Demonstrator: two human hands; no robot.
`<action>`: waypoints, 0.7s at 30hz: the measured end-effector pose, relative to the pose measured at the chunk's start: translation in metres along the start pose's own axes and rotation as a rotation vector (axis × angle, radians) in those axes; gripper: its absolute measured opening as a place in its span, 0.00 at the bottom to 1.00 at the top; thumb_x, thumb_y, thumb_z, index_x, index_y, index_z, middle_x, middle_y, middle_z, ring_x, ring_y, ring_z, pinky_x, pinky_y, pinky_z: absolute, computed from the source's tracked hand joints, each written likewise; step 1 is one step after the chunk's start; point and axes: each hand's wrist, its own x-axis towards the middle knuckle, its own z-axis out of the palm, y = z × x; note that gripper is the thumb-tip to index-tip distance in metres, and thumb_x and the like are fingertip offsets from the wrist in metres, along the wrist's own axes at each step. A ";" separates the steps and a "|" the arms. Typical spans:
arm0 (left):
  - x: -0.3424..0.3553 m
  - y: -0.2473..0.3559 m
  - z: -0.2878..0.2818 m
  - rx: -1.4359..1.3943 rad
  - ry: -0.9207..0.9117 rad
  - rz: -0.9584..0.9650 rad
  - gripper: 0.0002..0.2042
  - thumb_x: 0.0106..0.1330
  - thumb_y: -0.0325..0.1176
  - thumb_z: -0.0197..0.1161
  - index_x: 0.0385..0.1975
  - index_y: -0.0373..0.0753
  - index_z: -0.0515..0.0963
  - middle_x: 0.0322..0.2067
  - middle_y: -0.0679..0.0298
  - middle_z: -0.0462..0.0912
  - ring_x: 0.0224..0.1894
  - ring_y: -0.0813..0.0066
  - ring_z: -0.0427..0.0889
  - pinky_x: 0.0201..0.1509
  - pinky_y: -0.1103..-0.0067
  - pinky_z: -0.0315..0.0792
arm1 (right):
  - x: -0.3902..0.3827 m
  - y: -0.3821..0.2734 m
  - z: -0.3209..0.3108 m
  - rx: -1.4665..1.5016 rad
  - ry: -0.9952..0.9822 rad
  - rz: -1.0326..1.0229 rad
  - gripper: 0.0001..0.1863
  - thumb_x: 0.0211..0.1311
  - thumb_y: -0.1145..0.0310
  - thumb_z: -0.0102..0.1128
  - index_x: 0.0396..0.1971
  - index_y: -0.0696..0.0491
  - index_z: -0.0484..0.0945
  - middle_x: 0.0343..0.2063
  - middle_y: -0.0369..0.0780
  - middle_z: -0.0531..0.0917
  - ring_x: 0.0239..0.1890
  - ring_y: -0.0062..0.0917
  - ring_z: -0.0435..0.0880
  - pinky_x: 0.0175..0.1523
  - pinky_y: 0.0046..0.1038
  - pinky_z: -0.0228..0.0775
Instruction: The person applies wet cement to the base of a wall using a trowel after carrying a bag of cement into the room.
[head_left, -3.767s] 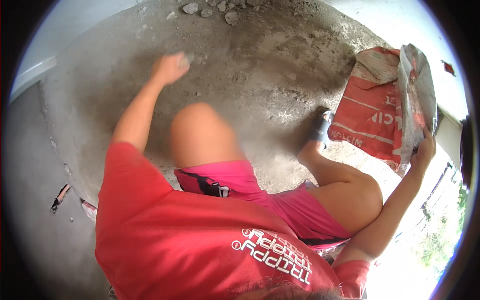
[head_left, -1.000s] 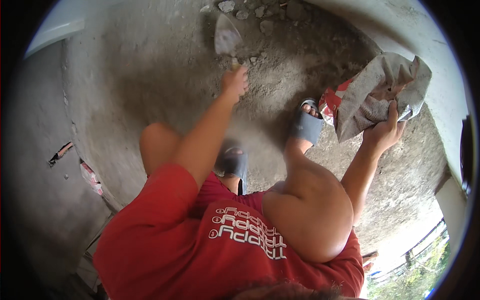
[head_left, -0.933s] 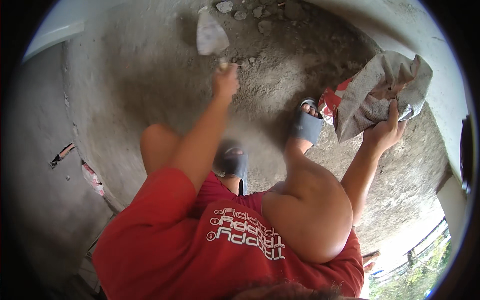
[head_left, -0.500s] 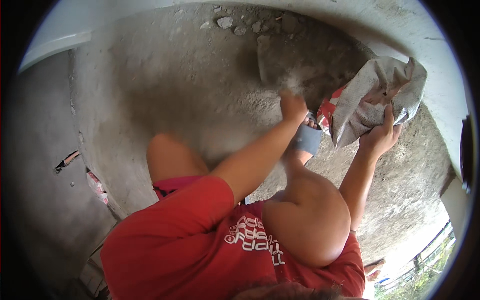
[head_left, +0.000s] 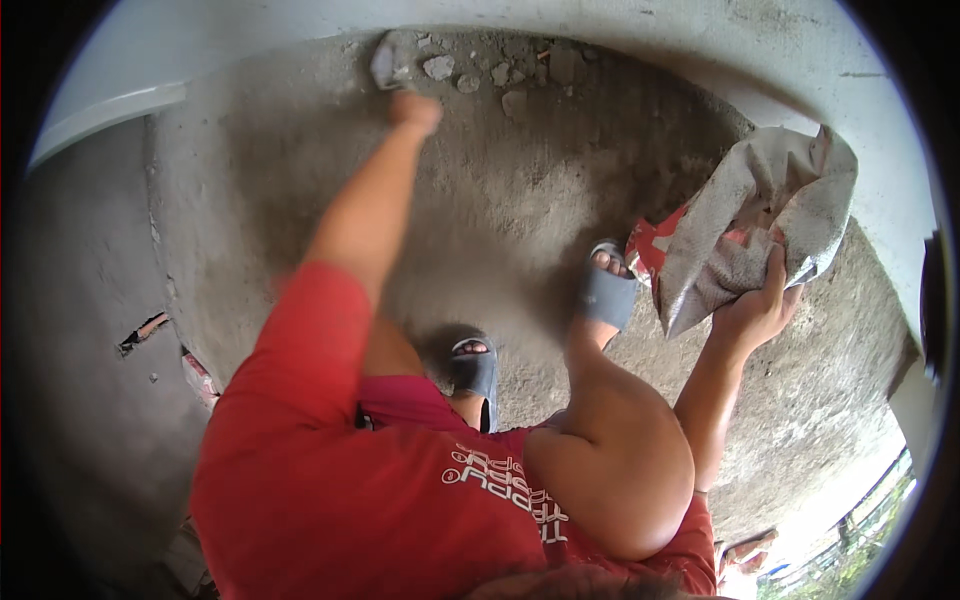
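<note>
Your left hand is curled closed around the handle of a small trowel, whose grey blade points away from you at the far edge of the floor, just beside a scatter of stones and rubble along the foot of the wall. Your left arm is stretched almost straight out in front of you, the red sleeve ending above the elbow, so the hand sits well apart from your body.

Your right hand is clamped on the crumpled neck of a cement sack, fingers wrapped over the bunched paper and thumb underneath. That forearm rises steeply from beside your right knee, holding the sack up off the ground and off to your right. The sack is grey on the outside with a red printed panel showing at its lower left corner; its mouth is folded and creased, and you cannot see what is inside it.

You are squatting, with your right foot in a grey slide sandal just beside the lower corner of the sack, and your left foot in a darker sandal tucked closer under you. Between your feet and the trowel, the concrete floor is dusted with pale grey powder. To your left, a broken bit of brick lies on the smoother grey surface.
</note>
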 end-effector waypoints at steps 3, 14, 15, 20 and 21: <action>-0.144 0.141 0.066 -0.322 0.059 0.027 0.17 0.57 0.33 0.63 0.42 0.28 0.74 0.42 0.42 0.82 0.45 0.48 0.83 0.50 0.60 0.74 | 0.005 0.005 -0.017 -0.160 0.034 -0.110 0.20 0.64 0.70 0.58 0.52 0.64 0.76 0.51 0.46 0.78 0.50 0.32 0.80 0.50 0.33 0.76; 0.014 -0.081 -0.029 -0.085 -0.010 -0.149 0.12 0.60 0.37 0.58 0.31 0.33 0.79 0.24 0.54 0.84 0.28 0.58 0.84 0.34 0.65 0.75 | 0.012 0.003 -0.030 -0.111 0.088 0.026 0.26 0.62 0.69 0.59 0.58 0.64 0.70 0.54 0.51 0.76 0.52 0.35 0.79 0.52 0.34 0.79; 0.051 -0.107 -0.046 -0.269 -0.094 -0.356 0.12 0.60 0.37 0.59 0.31 0.34 0.81 0.28 0.55 0.84 0.32 0.63 0.84 0.34 0.67 0.75 | 0.013 0.007 -0.036 -0.112 0.076 0.026 0.26 0.63 0.69 0.59 0.58 0.64 0.70 0.53 0.50 0.76 0.52 0.35 0.79 0.52 0.34 0.79; 0.101 -0.076 -0.040 0.208 -0.343 0.121 0.16 0.55 0.43 0.65 0.33 0.34 0.83 0.41 0.56 0.85 0.37 0.59 0.86 0.46 0.65 0.78 | 0.012 0.006 -0.046 -0.227 0.029 0.012 0.24 0.65 0.67 0.59 0.57 0.65 0.71 0.53 0.50 0.78 0.53 0.33 0.79 0.52 0.32 0.79; 0.088 -0.053 -0.020 -0.514 -0.255 -0.365 0.16 0.56 0.42 0.64 0.34 0.34 0.83 0.41 0.56 0.85 0.39 0.57 0.86 0.48 0.67 0.78 | 0.013 0.013 -0.048 -0.295 0.004 -0.037 0.23 0.66 0.67 0.58 0.57 0.65 0.72 0.53 0.50 0.77 0.53 0.32 0.79 0.52 0.32 0.79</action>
